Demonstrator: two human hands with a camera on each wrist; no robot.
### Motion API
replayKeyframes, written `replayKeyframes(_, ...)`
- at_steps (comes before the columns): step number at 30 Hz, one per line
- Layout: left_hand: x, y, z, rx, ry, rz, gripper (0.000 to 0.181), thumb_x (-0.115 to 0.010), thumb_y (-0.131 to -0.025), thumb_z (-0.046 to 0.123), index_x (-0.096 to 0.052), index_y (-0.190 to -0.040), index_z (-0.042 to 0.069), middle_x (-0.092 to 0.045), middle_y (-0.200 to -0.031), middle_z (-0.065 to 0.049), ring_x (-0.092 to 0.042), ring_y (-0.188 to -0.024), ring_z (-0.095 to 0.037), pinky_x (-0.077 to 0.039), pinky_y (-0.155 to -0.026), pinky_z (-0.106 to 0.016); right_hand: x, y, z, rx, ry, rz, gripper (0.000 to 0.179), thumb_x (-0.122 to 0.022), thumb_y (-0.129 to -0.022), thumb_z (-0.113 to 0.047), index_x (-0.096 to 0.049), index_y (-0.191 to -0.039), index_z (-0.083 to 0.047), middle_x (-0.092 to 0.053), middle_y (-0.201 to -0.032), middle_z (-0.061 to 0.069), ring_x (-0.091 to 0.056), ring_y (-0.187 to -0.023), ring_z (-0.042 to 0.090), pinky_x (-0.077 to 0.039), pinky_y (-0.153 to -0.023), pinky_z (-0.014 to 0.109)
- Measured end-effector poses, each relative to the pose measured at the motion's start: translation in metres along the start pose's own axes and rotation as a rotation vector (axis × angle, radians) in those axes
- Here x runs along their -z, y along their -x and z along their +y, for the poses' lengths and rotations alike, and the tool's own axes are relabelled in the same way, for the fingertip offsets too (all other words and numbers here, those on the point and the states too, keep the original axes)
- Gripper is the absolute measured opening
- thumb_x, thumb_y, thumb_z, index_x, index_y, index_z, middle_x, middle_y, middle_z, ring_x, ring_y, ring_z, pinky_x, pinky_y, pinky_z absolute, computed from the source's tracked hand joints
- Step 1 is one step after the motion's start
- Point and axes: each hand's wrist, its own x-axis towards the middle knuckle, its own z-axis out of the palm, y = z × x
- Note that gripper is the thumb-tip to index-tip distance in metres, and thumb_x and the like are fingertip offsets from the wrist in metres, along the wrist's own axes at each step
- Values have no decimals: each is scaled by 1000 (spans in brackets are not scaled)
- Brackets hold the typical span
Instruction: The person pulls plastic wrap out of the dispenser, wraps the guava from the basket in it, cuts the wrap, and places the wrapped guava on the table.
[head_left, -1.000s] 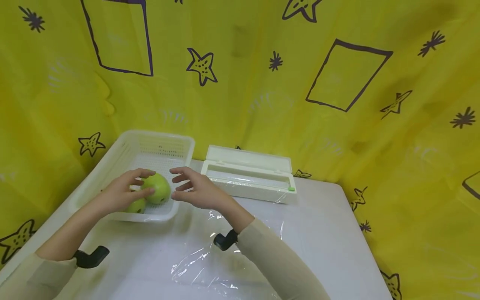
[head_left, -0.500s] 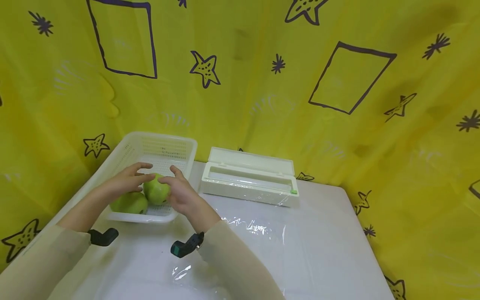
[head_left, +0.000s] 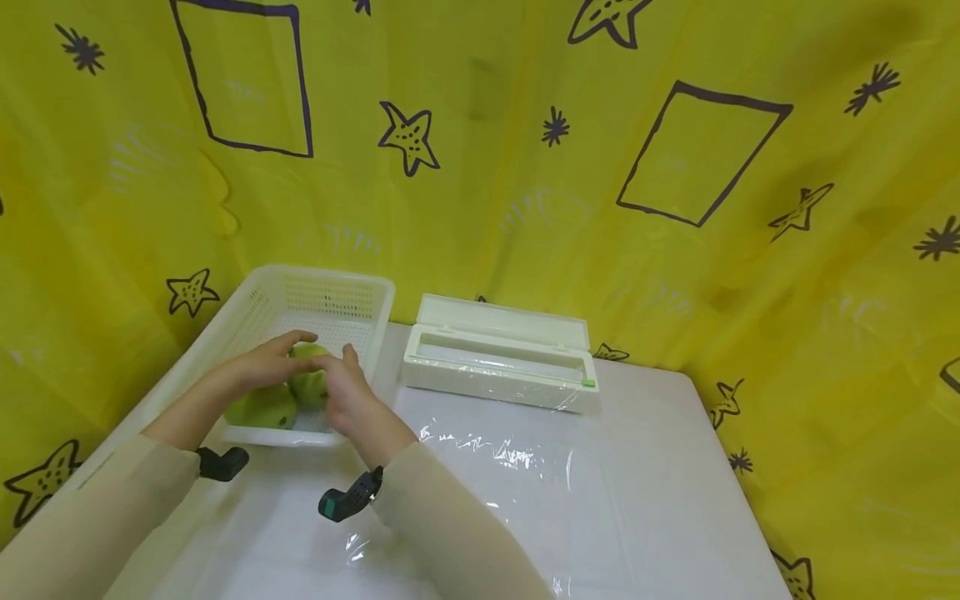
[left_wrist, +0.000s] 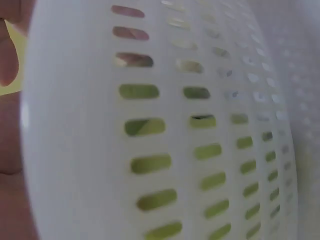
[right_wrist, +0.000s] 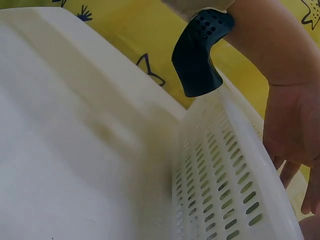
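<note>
Two large green apples lie at the near end of a white slotted plastic basket (head_left: 337, 279). My left hand (head_left: 266, 364) reaches over the rim and curls over the left side of the right-hand apple (head_left: 309, 388). From the other side my right hand (head_left: 351, 398) cups the same apple, its fingers meeting the left fingertips over the top. The other apple (head_left: 258, 408) sits beneath my left wrist, partly covered. In the left wrist view, green shows through the slots of the basket wall (left_wrist: 75, 130); the right wrist view shows my right hand (right_wrist: 295, 125) beyond the rim.
A long white box (head_left: 495, 383) with its lid raised and a clear roll inside stands right of the basket. Shiny clear film (head_left: 510, 454) lies on the white table (head_left: 660, 467). A yellow patterned curtain (head_left: 480, 183) hangs behind.
My right hand has moved left from beside the basket onto the apple. My left hand has shifted slightly right, and the two hands have come together around it.
</note>
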Motion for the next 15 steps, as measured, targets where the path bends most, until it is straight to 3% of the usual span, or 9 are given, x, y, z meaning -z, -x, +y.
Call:
replayKeyframes(4,0,-7,-1,-14,2,37,77,-57,-101,39,-22,-152,-6,-17,-155,-40,-15,-142,-58,-21,-110,-72,4,-2,-2,2,-124,-77,83,-61,-92,-9,-14,-160,-14,-4,-163,25,-14,-147,50,-17,-116,67)
replayKeyframes(8,1,-12,-1,-20,0,131,86,-67,-94,43,-24,-152,-4,-21,-155,-37,-21,-141,-56,-25,-109,-70,9,-1,-5,22,-208,-164,77,-57,-96,-8,-14,-160,-14,-9,-160,32,-15,-145,55,-18,-117,65)
replayKeyframes(15,3,-6,5,-59,43,246,95,-74,-91,34,-14,-157,2,-27,-151,-36,-45,-122,-48,-46,-93,-54,16,17,-17,68,-263,-325,71,-51,-102,-15,-11,-161,-16,-14,-160,31,-16,-146,53,-19,-118,62)
